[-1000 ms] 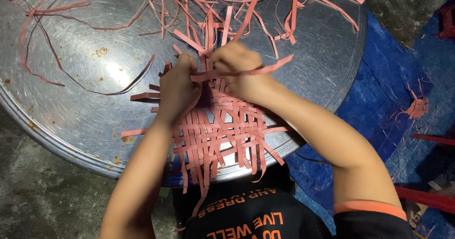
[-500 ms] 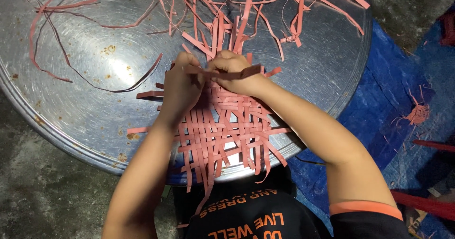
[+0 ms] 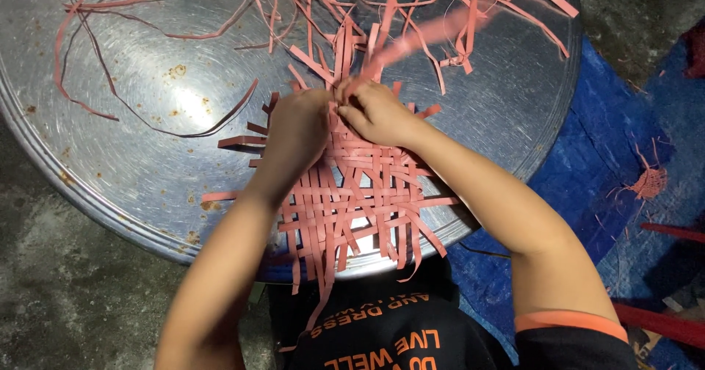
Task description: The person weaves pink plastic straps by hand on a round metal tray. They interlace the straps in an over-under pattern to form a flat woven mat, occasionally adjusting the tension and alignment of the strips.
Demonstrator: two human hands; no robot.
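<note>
on a round metal tray [image 3: 132, 179], near its front rim, lies a flat pink woven strip mat [image 3: 352, 208] with loose ends. left hand [image 3: 297, 131] presses it flat; right hand [image 3: 374, 109] pinches one blurred strip [image 3: 426, 36].

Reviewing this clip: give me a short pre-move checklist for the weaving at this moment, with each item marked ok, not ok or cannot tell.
1. Woven mat lies flat on the round metal tray: ok.
2. Left hand presses on the mat's far left part: ok.
3. Right hand pinches the raised pink strip at the mat's far edge: ok, though the strip is blurred.
4. Strip threaded over and under correctly: cannot tell, the hands hide the spot.
5. Spare loose strips within reach at the tray's far side: ok.
6. Mat fully on the tray: not ok, its near ends hang over the rim.
</note>
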